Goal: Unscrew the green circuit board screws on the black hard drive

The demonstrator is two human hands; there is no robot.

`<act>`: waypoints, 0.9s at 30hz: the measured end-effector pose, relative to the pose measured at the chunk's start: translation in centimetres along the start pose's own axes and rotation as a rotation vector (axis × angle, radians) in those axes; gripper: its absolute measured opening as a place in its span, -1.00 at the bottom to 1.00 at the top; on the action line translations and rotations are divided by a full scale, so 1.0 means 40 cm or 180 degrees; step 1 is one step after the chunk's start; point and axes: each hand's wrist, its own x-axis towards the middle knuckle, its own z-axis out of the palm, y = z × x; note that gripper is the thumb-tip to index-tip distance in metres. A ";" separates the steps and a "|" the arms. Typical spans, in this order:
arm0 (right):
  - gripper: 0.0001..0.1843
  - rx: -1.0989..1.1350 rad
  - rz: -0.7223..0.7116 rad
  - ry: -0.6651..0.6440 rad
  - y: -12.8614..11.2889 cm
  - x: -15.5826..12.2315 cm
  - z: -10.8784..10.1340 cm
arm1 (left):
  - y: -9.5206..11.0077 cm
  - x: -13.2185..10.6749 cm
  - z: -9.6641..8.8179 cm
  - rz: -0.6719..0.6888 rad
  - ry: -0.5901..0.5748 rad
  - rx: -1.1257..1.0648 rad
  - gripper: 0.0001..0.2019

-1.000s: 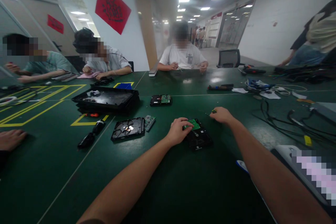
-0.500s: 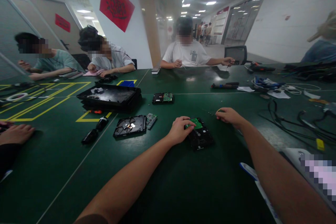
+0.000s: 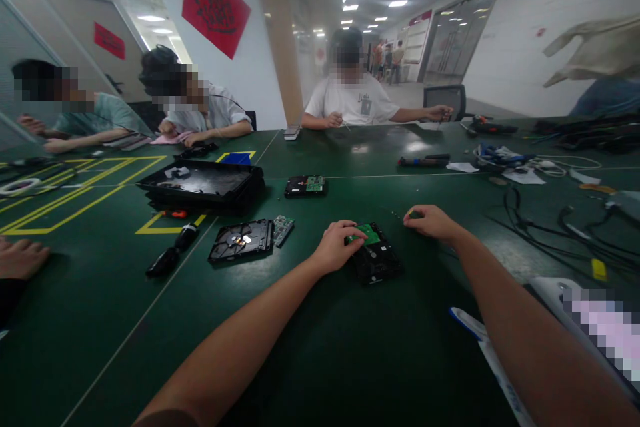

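A black hard drive (image 3: pixel 376 261) with a green circuit board (image 3: pixel 369 233) on top lies on the green table (image 3: pixel 350 347) in front of me. My left hand (image 3: pixel 337 245) rests on the drive's left edge, fingers curled over the green board. My right hand (image 3: pixel 431 221) lies on the table just right of the drive, fingers closed on a small green-tipped thing (image 3: pixel 409 215) that I cannot make out.
An opened drive (image 3: pixel 241 240) and a loose board (image 3: pixel 283 229) lie to the left, another drive (image 3: pixel 305 185) farther back, beside a black tray (image 3: pixel 203 185) and a screwdriver (image 3: pixel 171 254). Cables (image 3: pixel 560 227) spread at right. Three people sit across; another person's hand (image 3: pixel 21 257) rests at far left.
My hands have stayed about where they were on the drive and the table. The person opposite has stretched one arm out to the side. The view has shifted slightly.
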 end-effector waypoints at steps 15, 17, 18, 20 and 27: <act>-0.82 -0.0408 -0.0570 -0.0204 -0.122 -0.030 0.105 | -0.012 0.000 -0.021 0.0250 -0.0278 -0.0069 -0.72; -0.82 -0.0459 -0.0545 -0.0161 -0.122 -0.031 0.112 | -0.017 0.002 -0.023 0.0303 -0.0317 -0.0090 -0.71; -0.81 -0.0474 -0.0537 -0.0153 -0.123 -0.032 0.115 | -0.018 0.002 -0.024 0.0317 -0.0326 -0.0095 -0.71; -0.77 -0.0614 -0.0520 -0.0153 -0.126 -0.033 0.117 | -0.018 0.002 -0.024 0.0309 -0.0334 -0.0088 -0.71; -0.84 -0.1465 -0.0207 0.0222 -0.098 -0.006 0.074 | -0.005 -0.004 -0.032 0.0201 -0.0388 -0.0033 -0.71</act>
